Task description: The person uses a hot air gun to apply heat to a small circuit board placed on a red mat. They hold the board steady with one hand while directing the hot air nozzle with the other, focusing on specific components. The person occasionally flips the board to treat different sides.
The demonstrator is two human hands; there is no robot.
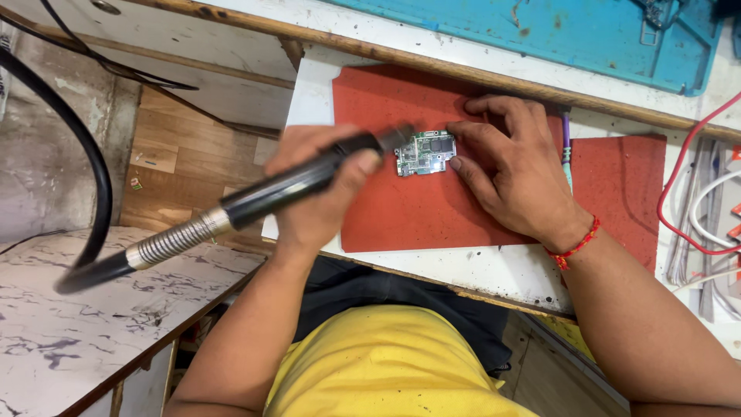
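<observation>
My left hand (316, 185) grips a black hot-air wand (285, 189) with a metal spring collar and a thick black hose. Its nozzle points at a small green circuit board (425, 153) lying on a red mat (401, 208). My right hand (509, 170) rests on the mat, its thumb and fingertips pressed against the board's right edge and top corner, steadying it. A red thread bracelet circles my right wrist. A thin purple-and-teal tool (566, 147) lies partly under my right hand.
A turquoise work mat (571, 35) lies at the far side of the white bench. Red and white cables (698, 208) trail at the right. A marble-patterned side table (69, 324) stands at the left, with wooden floor beyond it.
</observation>
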